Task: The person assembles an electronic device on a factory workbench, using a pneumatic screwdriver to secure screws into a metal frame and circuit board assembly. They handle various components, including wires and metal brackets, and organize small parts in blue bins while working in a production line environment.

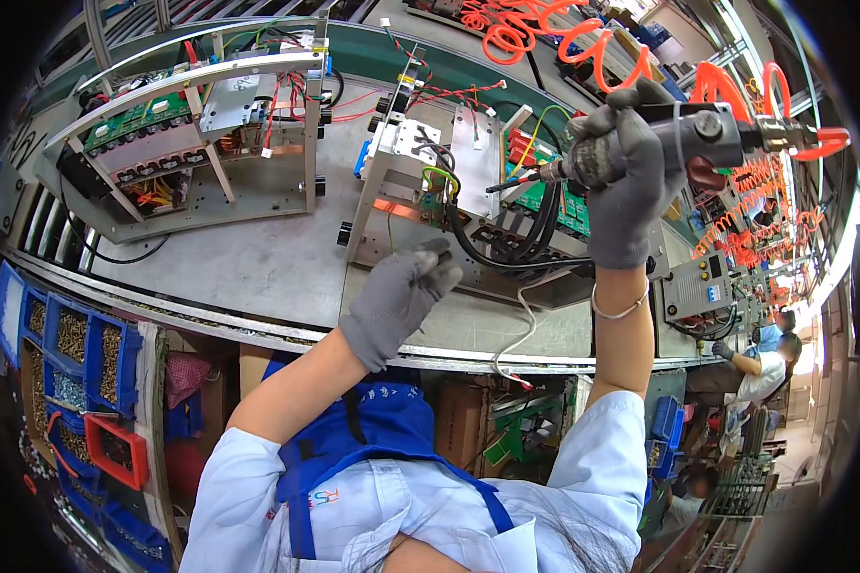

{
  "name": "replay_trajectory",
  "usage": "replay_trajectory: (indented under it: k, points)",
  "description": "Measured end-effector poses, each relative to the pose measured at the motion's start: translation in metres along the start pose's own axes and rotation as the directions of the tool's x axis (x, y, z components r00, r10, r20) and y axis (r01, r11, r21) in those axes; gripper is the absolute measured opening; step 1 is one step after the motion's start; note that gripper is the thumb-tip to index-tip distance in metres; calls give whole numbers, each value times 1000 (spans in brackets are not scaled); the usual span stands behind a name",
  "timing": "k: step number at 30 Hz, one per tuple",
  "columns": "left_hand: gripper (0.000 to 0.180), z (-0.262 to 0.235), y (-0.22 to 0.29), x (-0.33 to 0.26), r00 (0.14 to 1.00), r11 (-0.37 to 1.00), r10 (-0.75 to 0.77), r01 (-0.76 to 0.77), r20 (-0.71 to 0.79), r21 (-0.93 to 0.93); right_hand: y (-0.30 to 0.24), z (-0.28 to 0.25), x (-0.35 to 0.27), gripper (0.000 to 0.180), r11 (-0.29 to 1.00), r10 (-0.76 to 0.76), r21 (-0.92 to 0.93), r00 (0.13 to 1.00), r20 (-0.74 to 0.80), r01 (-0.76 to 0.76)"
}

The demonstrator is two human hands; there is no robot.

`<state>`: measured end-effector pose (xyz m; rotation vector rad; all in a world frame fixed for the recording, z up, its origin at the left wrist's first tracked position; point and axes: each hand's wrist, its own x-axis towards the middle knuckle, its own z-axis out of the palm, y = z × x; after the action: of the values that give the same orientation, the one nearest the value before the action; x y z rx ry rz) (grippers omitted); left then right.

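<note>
Power driver (705, 138) in right hand (631, 172), chassis (476, 167) beyond left hand (401, 294)

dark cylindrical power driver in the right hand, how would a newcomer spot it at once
Start at the long grey metal workbench, then look over its right part for the grey-gloved right hand. It grips the dark cylindrical power driver, whose thin dark bit points left. Unlike the coiled orange hoses behind it, it is rigid and dark, with a red end piece.

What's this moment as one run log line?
Left hand: near chassis, grip unclear | Right hand: holding driver, tip pointing left | Other chassis: on bench, leftward
</note>
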<state>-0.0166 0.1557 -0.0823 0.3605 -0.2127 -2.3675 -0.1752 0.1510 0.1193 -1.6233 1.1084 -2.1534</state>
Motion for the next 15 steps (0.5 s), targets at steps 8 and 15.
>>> replay_trajectory:
  k: [8, 15]
  points:
    - [32, -7, 11, -16, 996, 997, -44, 49, -76, 58, 11, -1, 6, 31, 991, 124, 33, 991, 47, -126]
    - [30, -21, 16, -18, 983, 964, -170, 152, 67, 217, 22, 9, 19, 26, 990, 131, -59, 989, 65, -128]
